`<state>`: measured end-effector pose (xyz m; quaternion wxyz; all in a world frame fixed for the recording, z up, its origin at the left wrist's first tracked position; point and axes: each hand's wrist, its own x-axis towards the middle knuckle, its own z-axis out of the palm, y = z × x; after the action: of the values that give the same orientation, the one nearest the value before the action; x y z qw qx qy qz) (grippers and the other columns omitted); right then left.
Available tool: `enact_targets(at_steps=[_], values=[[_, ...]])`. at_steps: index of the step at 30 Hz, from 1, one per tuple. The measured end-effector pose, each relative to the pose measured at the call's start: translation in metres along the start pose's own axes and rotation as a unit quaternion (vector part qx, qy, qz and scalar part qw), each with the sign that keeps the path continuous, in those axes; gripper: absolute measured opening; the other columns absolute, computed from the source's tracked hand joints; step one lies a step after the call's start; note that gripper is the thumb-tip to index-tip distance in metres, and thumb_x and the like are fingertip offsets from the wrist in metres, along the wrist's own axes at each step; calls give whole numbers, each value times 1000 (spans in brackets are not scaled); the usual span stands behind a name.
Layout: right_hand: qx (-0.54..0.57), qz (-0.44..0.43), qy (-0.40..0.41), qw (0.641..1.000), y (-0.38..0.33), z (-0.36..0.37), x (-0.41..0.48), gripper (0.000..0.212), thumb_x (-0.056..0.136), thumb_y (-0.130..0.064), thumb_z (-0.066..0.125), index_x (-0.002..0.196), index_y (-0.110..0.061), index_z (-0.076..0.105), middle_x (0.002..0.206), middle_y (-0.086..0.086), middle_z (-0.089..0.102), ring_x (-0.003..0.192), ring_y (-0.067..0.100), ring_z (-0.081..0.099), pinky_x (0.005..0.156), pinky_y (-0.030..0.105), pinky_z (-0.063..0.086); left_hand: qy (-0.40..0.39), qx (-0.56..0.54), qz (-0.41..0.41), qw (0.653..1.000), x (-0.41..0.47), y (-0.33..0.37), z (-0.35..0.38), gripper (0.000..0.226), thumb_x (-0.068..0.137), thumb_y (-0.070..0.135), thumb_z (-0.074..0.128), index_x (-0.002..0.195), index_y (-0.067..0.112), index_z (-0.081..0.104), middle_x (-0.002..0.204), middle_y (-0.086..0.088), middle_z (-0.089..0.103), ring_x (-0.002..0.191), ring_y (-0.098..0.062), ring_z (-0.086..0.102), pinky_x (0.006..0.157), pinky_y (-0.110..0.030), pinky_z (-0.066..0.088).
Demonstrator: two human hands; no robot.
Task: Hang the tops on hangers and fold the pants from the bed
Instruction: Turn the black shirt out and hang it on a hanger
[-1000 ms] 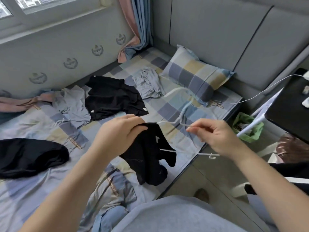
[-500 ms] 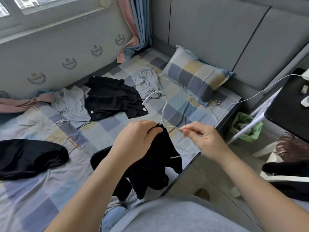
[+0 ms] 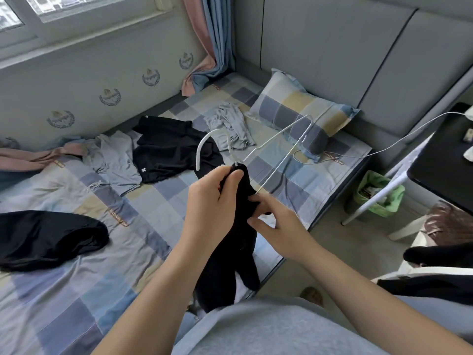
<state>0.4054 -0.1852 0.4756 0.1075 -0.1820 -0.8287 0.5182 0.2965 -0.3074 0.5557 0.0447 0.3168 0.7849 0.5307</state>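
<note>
- What's moved?
- Over the bed (image 3: 76,290), the black top (image 3: 230,252) hangs lower; the white hanger (image 3: 199,152) has swung up to twelve o'clock.
- Grip?
- The left hand (image 3: 210,201) fingers clamp the collar and hanger neck, and the right hand (image 3: 279,226) pinches the fabric. A hard tug might slide the top off.

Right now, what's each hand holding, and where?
The left hand grips the black top at its bunched upper end, beside the hanger hook; right hand pinches the fabric below.

The white hanger (image 3: 199,152) disappears at its near end into the black top (image 3: 230,247), behind the left hand (image 3: 210,201). A black garment (image 3: 46,239) is cut by the left edge, and the black worktop (image 3: 445,160) by the right.
</note>
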Motion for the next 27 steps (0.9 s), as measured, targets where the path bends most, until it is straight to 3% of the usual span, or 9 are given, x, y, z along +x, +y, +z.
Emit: enact_targets(at_steps=[2, 4, 7, 10, 14, 17, 21, 24, 27], values=[[4, 7, 19, 1000, 1, -3, 2, 47, 94, -21, 67, 136, -33, 49, 118, -12, 58, 115, 0, 52, 94, 5, 37, -7, -10, -1, 1000, -3, -1, 0, 39, 99, 16, 59, 63, 19, 45, 53, 14, 38, 50, -5, 35, 50, -13, 29], [6, -1, 13, 1000, -1, -7, 4, 35, 95, -21, 67, 127, -33, 58, 115, -19, 57, 113, -2, 53, 91, 3, 36, -15, -11, -1, 1000, -6, -3, 1, 43, 99, 17, 59, 61, 27, 41, 53, 13, 39, 51, -6, 35, 50, -14, 29], [19, -28, 22, 999, -5, -6, 6, 11, 94, -14, 67, 97, -24, 70, 91, -20, 65, 91, 4, 62, 81, 15, 44, -20, -10, -7, 1000, -10, -5, 4, 47, 99, 20, 59, 59, 31, 38, 52, 12, 37, 50, -7, 33, 49, -16, 28], [42, -29, 61, 997, -5, -7, 1, 7, 97, -14, 63, 95, -14, 71, 85, -10, 68, 85, 12, 65, 77, 28, 51, -5, -9, -10, 1000, -8, -7, 2, 53, 100, 18, 58, 56, 37, 37, 51, 13, 34, 49, -7, 31, 49, -16, 26], [117, -10, -40, 992, -1, -9, -8, 11, 98, -23, 56, 92, -15, 61, 77, -7, 63, 75, 11, 61, 72, 27, 49, 7, 2, -7, 1000, -3, -11, -4, 51, 99, 18, 59, 56, 36, 39, 51, 11, 33, 50, -9, 29, 50, -17, 23], [65, 48, -130, 988, 7, -14, -4, 15, 93, -32, 59, 97, -21, 68, 90, -6, 70, 89, 12, 67, 82, 33, 54, -8, 2, 9, 1000, -6, -14, -3, 43, 98, 20, 61, 60, 27, 41, 54, 7, 33, 52, -9, 29, 50, -21, 25], [-55, 127, -215, 967, 30, -24, 0, 11, 90, -42, 63, 90, -50, 70, 99, -17, 72, 103, 7, 64, 94, 34, 52, -14, -5, 13, 1000, -7, -16, -4, 42, 98, 19, 62, 60, 26, 43, 55, 6, 33, 53, -9, 29, 51, -25, 26], [-149, 154, -213, 953, 58, -26, -3, 8, 92, -44, 61, 94, -51, 65, 107, -16, 69, 122, 22, 51, 106, 42, 43, -25, -16, 12, 999, -5, -17, -7, 48, 98, 17, 62, 58, 35, 42, 53, 12, 33, 52, -7, 29, 51, -22, 25], [-203, 139, -148, 958, 82, -29, -6, 18, 96, -38, 60, 112, -43, 66, 112, -20, 67, 132, 23, 44, 120, 43, 21, -55, -24, 24, 998, -6, -21, -15, 36, 97, 19, 62, 63, 28, 51, 55, 13, 35, 52, -5, 31, 51, -21, 26]])
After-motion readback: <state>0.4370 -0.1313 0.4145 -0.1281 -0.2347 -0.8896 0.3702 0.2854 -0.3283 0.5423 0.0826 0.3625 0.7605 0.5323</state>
